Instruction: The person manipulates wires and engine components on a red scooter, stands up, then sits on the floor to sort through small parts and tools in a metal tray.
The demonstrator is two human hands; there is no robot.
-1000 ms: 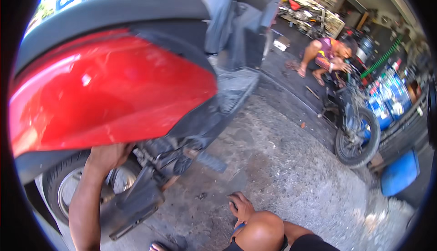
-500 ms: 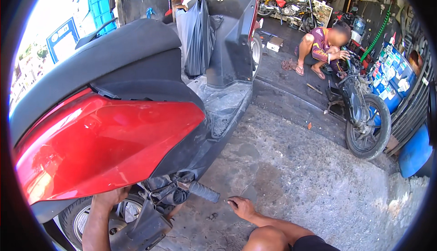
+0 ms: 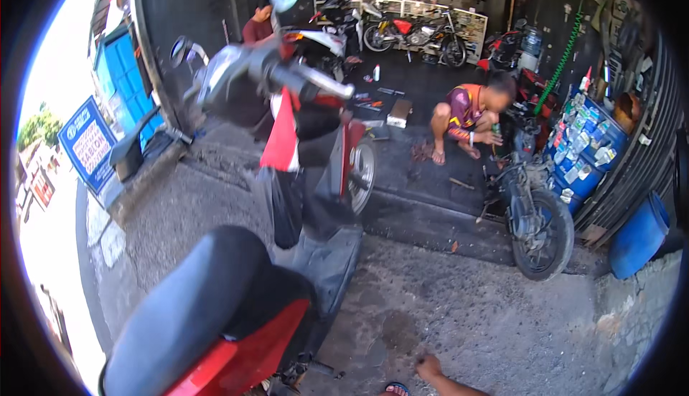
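A red and black scooter (image 3: 233, 288) stands on the concrete (image 3: 495, 324), the person's right hand (image 3: 429, 367) low beside it.

From here I see the scooter at the lower left, its front end toward the shop; the right hand is to its right, apart from it, fingers curled in, and I can't tell whether it holds anything, while the left hand is out of sight. A sandalled foot (image 3: 396, 389) is just beside the right hand, a black bag (image 3: 284, 209) hangs behind the scooter's handlebar (image 3: 305, 80), and farther off a co-worker (image 3: 470, 112) squats with a hand at a stripped motorbike (image 3: 527, 216), near a blue drum (image 3: 606, 136).
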